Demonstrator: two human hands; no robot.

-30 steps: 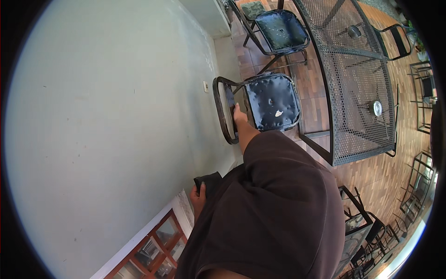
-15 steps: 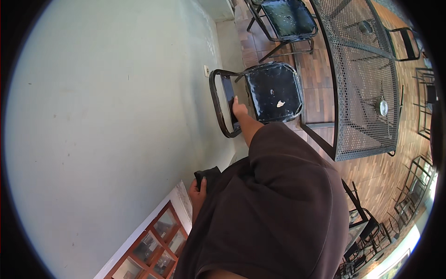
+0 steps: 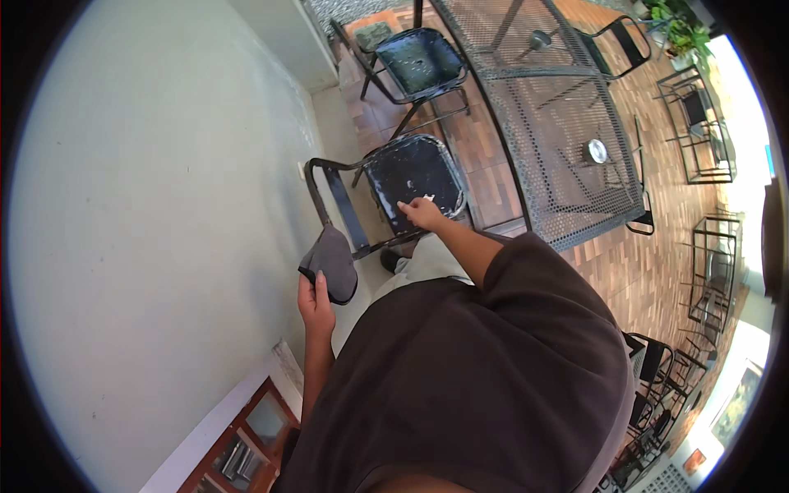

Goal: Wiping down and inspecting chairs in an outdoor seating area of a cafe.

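My left hand (image 3: 314,297) is closed on a rounded grey cloth piece (image 3: 332,261) with black edging, its exact kind unclear. Thumb and fingers pinch its lower end, and it stands up in front of the chair's back frame. My right hand (image 3: 422,214) hovers above the seat of a worn black metal chair (image 3: 411,168), fingers loosely bent and slightly apart, with nothing visible in them. Whether it touches the seat I cannot tell. Beside it a pale chipped patch shows on the seat, partly hidden by the hand.
A pale wall (image 3: 164,181) runs along my left, with a wood-framed glass window (image 3: 246,444) at lower left. Another black chair (image 3: 419,62) stands beyond. To the right is a metal mesh table (image 3: 542,115) with a round metal ashtray (image 3: 597,151). More chairs stand farther right.
My right hand has left the chair's backrest and moved over the seat. My left hand has risen with the grey cloth piece, now fully visible. The view has shifted rightward.
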